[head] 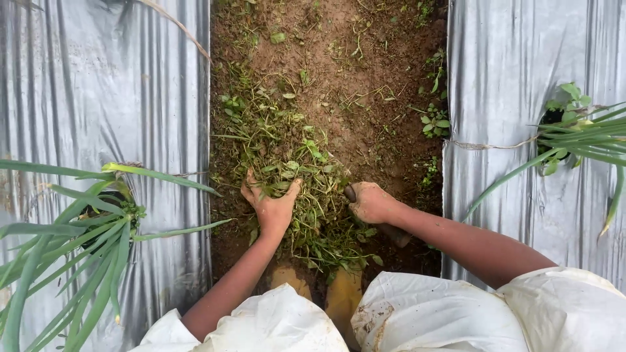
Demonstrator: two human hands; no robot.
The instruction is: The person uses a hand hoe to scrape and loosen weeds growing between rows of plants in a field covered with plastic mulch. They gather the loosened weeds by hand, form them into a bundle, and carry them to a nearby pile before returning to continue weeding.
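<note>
From the head view, I watched the left hand (270, 205) half closed on a clump of pulled weeds (293, 189) heaped on the soil furrow (365, 78) between two silver plastic sheets (98, 85). The right hand (370, 202) was fisted around a dark tool handle (394, 234). Weeding looked midway; I judged gathering the clump needed a firmer grasp.

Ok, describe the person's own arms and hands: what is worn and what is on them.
Both forearms are bare, with no gloves, watch or rings visible. The left hand and right hand are smeared with brown soil, thickest on the fingers. Loose white sleeves, stained with mud, cover the upper arms.
</note>
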